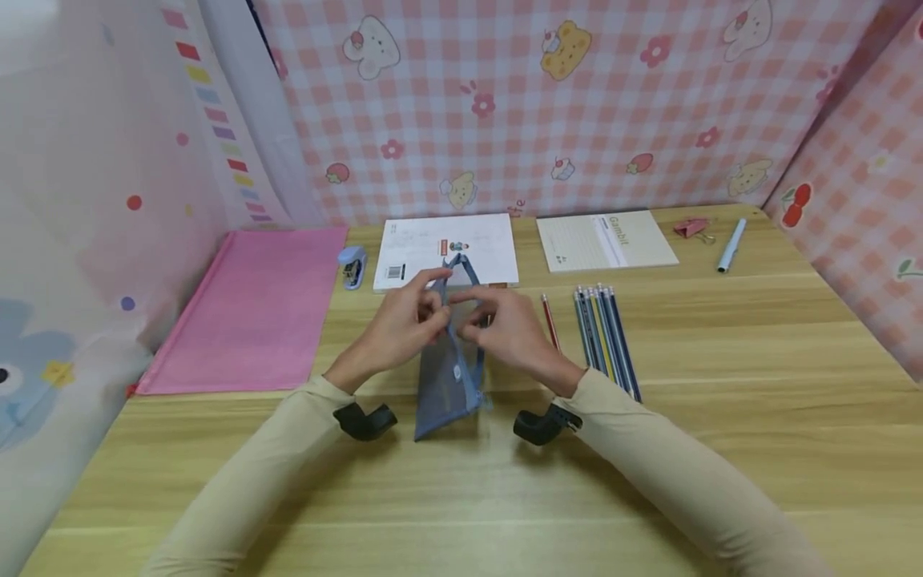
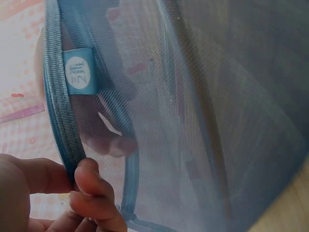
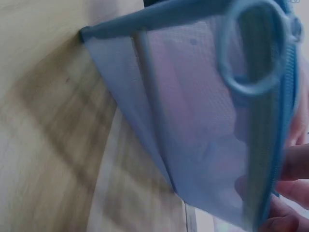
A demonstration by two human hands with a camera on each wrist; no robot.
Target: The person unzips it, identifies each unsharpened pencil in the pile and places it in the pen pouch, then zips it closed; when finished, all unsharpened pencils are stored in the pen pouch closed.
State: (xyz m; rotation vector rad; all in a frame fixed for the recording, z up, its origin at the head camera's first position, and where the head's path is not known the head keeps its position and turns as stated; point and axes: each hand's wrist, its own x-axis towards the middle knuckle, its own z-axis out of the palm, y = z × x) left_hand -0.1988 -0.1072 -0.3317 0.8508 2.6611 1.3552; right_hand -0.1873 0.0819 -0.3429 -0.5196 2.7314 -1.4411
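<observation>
A blue mesh zip pouch (image 1: pixel 450 377) stands tilted on the wooden table, its near end on the wood and its far end lifted. My left hand (image 1: pixel 411 324) pinches its blue edge; the left wrist view shows the fingers (image 2: pixel 89 186) on the edge (image 2: pixel 60 116), below a small blue label (image 2: pixel 78 71). My right hand (image 1: pixel 505 324) holds the other side of the upper end. In the right wrist view the pouch (image 3: pixel 203 121) fills the frame, with a ring pull (image 3: pixel 253 48) near the zip and my fingertips (image 3: pixel 294 164) at its edge.
A row of pencils (image 1: pixel 606 336) and a single red pencil (image 1: pixel 550 322) lie right of the hands. Behind are a white booklet (image 1: pixel 447 248), a notepad (image 1: pixel 606 239), a pink clip (image 1: pixel 691 229), a pen (image 1: pixel 730 245), a small blue stapler (image 1: pixel 352 266) and a pink folder (image 1: pixel 252 304).
</observation>
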